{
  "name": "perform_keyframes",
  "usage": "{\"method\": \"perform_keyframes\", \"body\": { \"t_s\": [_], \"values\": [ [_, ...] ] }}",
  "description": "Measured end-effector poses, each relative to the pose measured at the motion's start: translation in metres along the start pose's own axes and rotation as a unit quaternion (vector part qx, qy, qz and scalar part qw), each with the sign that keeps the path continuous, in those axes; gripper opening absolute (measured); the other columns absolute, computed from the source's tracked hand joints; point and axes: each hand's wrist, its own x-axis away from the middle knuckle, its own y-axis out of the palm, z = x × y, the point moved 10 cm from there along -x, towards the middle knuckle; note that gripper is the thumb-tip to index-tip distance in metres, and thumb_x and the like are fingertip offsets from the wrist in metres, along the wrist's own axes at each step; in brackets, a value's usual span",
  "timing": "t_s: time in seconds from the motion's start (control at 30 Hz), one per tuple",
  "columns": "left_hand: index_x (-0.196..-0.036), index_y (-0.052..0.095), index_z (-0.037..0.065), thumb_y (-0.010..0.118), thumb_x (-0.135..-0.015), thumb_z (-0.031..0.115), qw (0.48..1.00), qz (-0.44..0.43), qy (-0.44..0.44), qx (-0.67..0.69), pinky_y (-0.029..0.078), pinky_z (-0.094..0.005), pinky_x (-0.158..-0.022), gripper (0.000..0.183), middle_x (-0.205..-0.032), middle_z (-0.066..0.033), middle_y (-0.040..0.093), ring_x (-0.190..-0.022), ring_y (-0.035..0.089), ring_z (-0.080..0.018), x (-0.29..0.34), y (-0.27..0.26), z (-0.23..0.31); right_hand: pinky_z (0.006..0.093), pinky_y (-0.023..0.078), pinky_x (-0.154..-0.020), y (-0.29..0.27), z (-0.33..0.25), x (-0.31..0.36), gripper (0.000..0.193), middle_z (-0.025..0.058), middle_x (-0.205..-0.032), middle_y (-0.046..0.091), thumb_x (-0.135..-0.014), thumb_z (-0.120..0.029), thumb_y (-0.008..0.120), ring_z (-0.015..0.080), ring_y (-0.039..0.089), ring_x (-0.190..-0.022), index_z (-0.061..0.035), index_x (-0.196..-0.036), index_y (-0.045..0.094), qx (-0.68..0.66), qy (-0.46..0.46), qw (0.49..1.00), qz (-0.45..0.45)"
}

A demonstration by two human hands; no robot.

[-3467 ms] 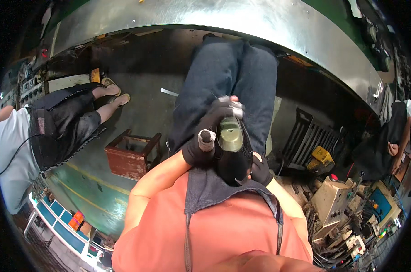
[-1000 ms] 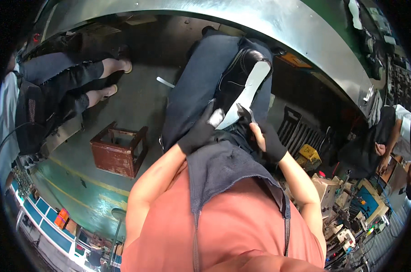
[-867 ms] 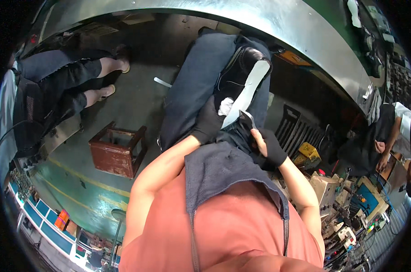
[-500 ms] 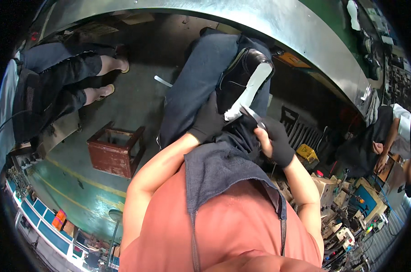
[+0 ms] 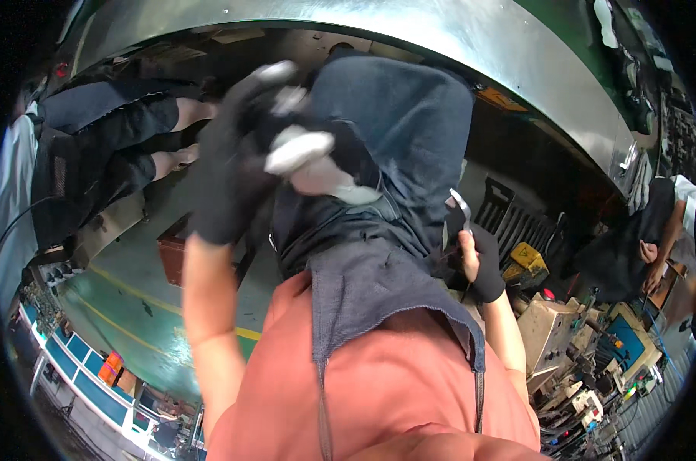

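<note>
Two dark-gloved hands show in the head view. The left hand (image 5: pixel 236 146), motion-blurred, is at a dark shoe with a pale sole (image 5: pixel 355 194), over the person's lap (image 5: pixel 409 107); how far its grip is open, or whether it has hold of the shoe, I cannot tell. The right hand (image 5: pixel 482 261) has its grip closed around a metal-headed tool (image 5: pixel 461 203), apart from the shoe. A metal-edged tabletop (image 5: pixel 325 21) spans the top.
</note>
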Motion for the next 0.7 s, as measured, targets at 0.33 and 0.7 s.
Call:
{"method": "perform_keyframes", "body": {
  "t_s": [0.33, 0.7],
  "values": [
    [-0.135, 0.040, -0.007, 0.063, -0.088, 0.036, 0.987, -0.093, -0.094, 0.097, 0.030, -0.0348, -0.108, 0.068, -0.138, -0.0253, 0.042, -0.132, 0.038, -0.0310, 0.029, 0.131, -0.167, 0.0281, 0.042, -0.062, 0.005, -0.042, -0.058, 0.040, 0.0013, -0.068, 0.055, -0.097, -0.035, 0.047, 0.0099, 0.048, -0.065, 0.0027, -0.087, 0.058, 0.047, 0.013, 0.987, -0.153],
    [-0.144, 0.014, -0.006, 0.064, -0.086, 0.020, 0.992, -0.107, 0.010, -0.062, 0.020, -0.0370, -0.113, 0.080, -0.149, -0.0240, 0.021, -0.140, 0.019, -0.0303, 0.041, 0.160, -0.165, 0.0372, 0.047, -0.053, 0.039, -0.122, -0.106, 0.037, 0.0102, -0.064, 0.052, -0.087, -0.041, 0.056, 0.0265, 0.058, -0.061, -0.0071, -0.074, 0.054, 0.505, -0.428, 0.743, -0.094]
  ]
}}
